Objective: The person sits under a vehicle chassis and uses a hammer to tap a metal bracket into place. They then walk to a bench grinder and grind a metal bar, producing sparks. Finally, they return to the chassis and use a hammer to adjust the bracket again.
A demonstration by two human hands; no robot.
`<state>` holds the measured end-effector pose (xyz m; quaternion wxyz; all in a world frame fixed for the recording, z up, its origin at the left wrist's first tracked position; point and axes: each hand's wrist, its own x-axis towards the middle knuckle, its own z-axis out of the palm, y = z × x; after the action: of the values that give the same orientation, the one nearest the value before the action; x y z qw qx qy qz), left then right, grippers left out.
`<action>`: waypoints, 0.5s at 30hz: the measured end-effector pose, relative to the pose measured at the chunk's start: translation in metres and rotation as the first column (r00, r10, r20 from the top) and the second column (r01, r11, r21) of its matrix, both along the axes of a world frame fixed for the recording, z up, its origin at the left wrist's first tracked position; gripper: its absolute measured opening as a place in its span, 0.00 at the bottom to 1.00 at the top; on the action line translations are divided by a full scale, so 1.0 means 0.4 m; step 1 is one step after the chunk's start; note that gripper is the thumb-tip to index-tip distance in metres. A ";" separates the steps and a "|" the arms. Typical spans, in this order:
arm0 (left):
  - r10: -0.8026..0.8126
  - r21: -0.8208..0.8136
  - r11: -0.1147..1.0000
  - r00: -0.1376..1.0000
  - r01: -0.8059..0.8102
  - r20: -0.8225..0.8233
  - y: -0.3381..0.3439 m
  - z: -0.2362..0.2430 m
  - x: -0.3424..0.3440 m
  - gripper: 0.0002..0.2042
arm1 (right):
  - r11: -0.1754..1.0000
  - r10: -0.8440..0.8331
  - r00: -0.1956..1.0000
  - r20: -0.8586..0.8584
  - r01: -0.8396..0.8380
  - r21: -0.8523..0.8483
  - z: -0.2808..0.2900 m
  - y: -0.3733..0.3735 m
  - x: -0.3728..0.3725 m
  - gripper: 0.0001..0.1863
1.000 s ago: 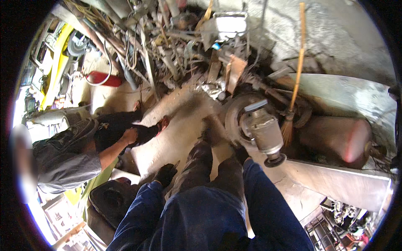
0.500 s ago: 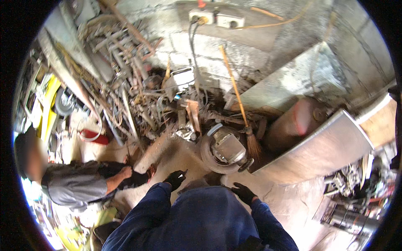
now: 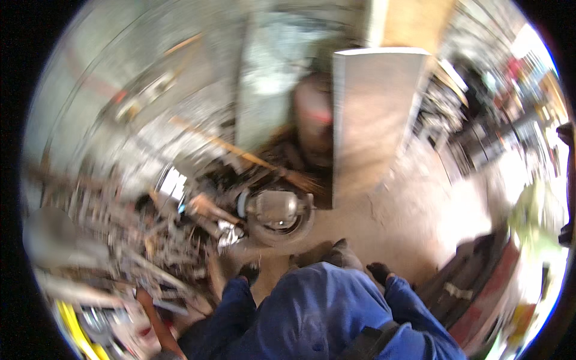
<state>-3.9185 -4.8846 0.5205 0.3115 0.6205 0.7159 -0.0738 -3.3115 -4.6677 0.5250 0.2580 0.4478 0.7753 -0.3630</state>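
My left hand (image 3: 249, 273), in a dark glove, hangs low in front of me, near the foot of the scrap heap. Motion smears its fingers, and whether it holds anything cannot be made out. My right hand (image 3: 378, 273), also gloved, hangs beside my right thigh with its fingers loosely apart and nothing visible in them. Ahead of both hands, a grey metal machine (image 3: 276, 206) with a handle rests on a tyre (image 3: 279, 235). Neither hand touches it. A broom (image 3: 246, 155) with an orange stick leans behind the machine.
Scrap metal (image 3: 114, 222) is heaped at left. A large sheet-metal panel (image 3: 378, 120) stands beside a rusty cylinder (image 3: 313, 114). Another person's forearm (image 3: 157, 324) shows at lower left, close to me. At right lie a dark red object (image 3: 489, 294) and machinery (image 3: 480, 147).
My view has swung to the right, so the machine, broom and panel sit further left. The other person has shifted toward the lower left edge. Both hands remain low and apart.
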 end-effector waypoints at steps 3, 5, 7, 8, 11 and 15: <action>-0.386 -0.302 0.882 0.922 0.363 -0.018 0.010 -0.012 0.024 0.18 | 0.925 -0.348 0.935 -0.070 0.354 0.138 0.049 -0.058 -0.010 0.25; -0.016 -0.401 0.914 0.994 0.060 0.110 0.044 0.008 0.050 0.18 | 0.820 -0.567 0.811 -0.146 0.573 -0.002 0.117 -0.063 0.011 0.29; 0.117 -0.464 0.885 0.986 -0.050 0.118 0.112 0.043 0.088 0.17 | 0.655 -0.756 0.650 -0.081 0.752 -0.075 0.166 -0.048 0.016 0.30; 0.112 -0.475 0.879 0.987 -0.044 0.117 0.157 0.060 0.102 0.17 | 0.591 -0.807 0.585 -0.083 0.802 -0.088 0.183 -0.035 0.024 0.30; 0.083 -0.477 0.878 0.993 -0.032 0.087 0.327 0.112 0.164 0.17 | 0.542 -0.839 0.541 -0.063 0.817 -0.197 0.186 0.013 0.091 0.32; 0.023 -0.456 0.890 0.999 -0.006 0.032 0.599 0.161 0.273 0.17 | 0.534 -0.841 0.540 0.021 0.836 -0.127 0.124 0.100 0.231 0.34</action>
<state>-3.8094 -4.6451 0.5849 0.4617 0.5260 0.6775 -0.2261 -3.2190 -4.6275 0.5747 0.0626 0.7398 0.4478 -0.4983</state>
